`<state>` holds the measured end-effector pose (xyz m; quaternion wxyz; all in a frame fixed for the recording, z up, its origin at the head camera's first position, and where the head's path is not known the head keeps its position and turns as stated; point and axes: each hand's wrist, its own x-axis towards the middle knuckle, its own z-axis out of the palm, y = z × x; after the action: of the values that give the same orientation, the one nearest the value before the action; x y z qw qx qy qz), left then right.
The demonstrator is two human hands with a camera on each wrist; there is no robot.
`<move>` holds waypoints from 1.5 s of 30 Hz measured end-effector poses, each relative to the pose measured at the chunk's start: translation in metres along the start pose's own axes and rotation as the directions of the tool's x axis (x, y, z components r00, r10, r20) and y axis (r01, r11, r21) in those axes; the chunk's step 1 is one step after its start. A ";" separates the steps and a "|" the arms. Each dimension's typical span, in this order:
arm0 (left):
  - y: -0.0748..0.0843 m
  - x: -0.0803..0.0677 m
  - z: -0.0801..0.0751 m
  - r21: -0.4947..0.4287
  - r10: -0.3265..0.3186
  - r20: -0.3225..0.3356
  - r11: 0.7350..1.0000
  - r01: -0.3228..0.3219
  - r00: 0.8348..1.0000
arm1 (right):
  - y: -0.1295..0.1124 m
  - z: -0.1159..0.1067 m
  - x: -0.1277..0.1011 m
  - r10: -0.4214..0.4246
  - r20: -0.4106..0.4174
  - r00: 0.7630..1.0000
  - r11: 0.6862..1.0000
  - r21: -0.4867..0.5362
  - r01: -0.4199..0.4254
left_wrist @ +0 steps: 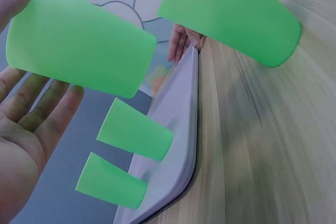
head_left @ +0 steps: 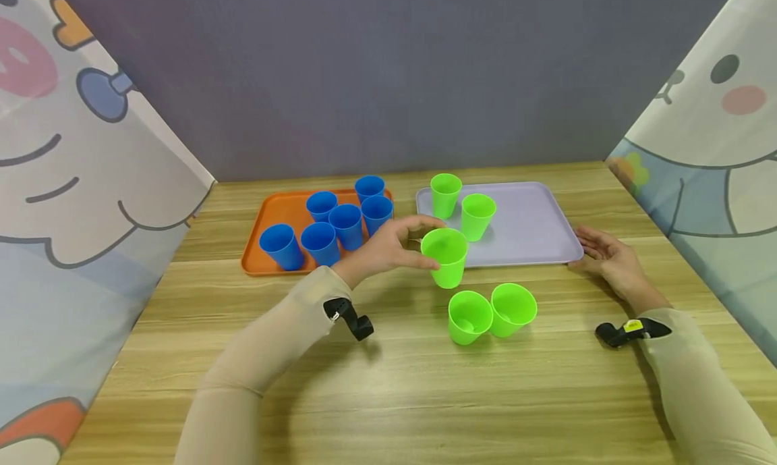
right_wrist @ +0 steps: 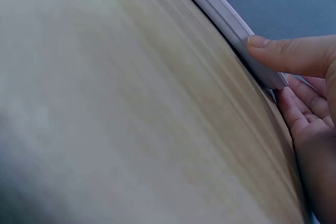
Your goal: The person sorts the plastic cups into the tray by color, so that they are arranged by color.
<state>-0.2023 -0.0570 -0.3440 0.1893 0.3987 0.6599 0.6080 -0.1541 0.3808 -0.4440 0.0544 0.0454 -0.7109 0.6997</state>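
Note:
My left hand [head_left: 400, 245] grips a green cup [head_left: 446, 259], thumb on the near side and fingers on the far side. In the left wrist view this held cup [left_wrist: 81, 43] is tilted across the picture, above the table. Two more green cups stand upright on the pale purple tray [head_left: 528, 225], toward its left end. On the table in front of it are a green cup [head_left: 469, 320] and, right beside that, another green cup [head_left: 512, 310]. My right hand [head_left: 610, 259] holds the tray's front right corner, its thumb [right_wrist: 283, 53] against the front edge and its fingers around the side.
An orange tray [head_left: 282, 208] lies to the left, with several blue cups [head_left: 346, 225] standing on it. A grey wall panel [head_left: 388, 80] rises behind both trays. Printed cloth hangs along the left and right sides of the wooden table [head_left: 425, 397].

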 end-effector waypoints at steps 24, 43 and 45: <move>-0.030 0.063 0.041 -0.014 -0.099 -0.194 0.995 0.099 0.976 | -0.001 0.001 0.001 0.014 -0.011 1.000 0.997 -0.078 -0.015; -0.050 0.092 0.071 0.064 -0.045 -0.225 0.996 0.061 0.973 | -0.003 -0.002 -0.002 0.008 -0.009 1.000 0.996 -0.091 -0.009; -0.052 0.094 0.073 0.080 -0.043 -0.226 0.995 0.063 0.973 | -0.003 -0.002 -0.002 0.008 -0.010 1.000 0.996 -0.089 -0.009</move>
<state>-0.2210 0.0645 -0.3856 0.1124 0.3176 0.7132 0.6147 -0.1520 0.3823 -0.4411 0.0568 0.0364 -0.7412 0.6678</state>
